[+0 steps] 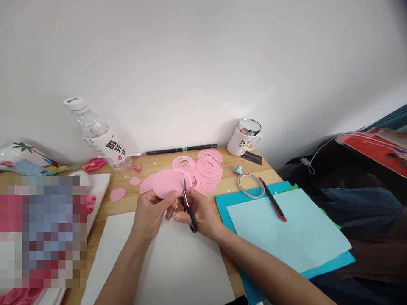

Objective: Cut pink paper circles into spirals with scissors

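Holding rounded pink paper (165, 182), black-handled metal scissors (190, 212), hands (150, 214) above white sheet (184, 267)

I see a plain white wall (178, 76) across the upper view, softly lit. A pale wooden desk (229, 171) stands up against it.

On the white label (106, 146) of the plastic bottle (95, 127) I read bold black characters, 喝开水. The mug (238, 143) showed me a black 5 above lettering I couldn't make out; print on the bottle's cap (74, 102) and the black card (253, 158) was too small to read.
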`<action>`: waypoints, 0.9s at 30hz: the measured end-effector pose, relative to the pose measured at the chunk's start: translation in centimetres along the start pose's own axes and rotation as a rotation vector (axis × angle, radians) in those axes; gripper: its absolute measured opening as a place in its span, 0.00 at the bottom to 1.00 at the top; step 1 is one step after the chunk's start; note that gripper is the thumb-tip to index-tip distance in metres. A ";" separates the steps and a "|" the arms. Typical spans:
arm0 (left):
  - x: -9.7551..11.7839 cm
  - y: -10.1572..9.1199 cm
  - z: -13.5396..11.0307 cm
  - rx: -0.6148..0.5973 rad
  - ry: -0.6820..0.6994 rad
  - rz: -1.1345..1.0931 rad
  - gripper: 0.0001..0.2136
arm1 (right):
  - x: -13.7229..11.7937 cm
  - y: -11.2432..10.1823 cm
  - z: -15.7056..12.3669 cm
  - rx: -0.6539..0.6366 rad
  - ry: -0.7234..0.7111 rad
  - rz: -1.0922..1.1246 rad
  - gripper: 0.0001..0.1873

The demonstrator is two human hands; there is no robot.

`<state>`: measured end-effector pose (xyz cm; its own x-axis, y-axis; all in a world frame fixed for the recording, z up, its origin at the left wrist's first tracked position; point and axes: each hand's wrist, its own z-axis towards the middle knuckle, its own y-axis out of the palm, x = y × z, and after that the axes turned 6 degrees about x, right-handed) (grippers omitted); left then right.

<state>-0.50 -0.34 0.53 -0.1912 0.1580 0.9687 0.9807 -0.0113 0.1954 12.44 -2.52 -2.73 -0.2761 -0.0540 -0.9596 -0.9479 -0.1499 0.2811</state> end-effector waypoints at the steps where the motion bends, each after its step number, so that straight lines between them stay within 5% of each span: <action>1: 0.0 0.0 0.0 0.003 0.002 0.006 0.12 | 0.0 0.0 0.0 -0.008 0.007 0.012 0.29; 27: 0.1 -0.6 0.3 0.015 0.052 -0.004 0.12 | 0.0 0.0 -0.1 -0.008 0.076 0.011 0.27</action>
<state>-1.13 0.02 0.46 -0.1970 0.1063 0.9746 0.9803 0.0043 0.1977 12.41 -2.63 -2.72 -0.2729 -0.1305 -0.9532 -0.9436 -0.1569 0.2916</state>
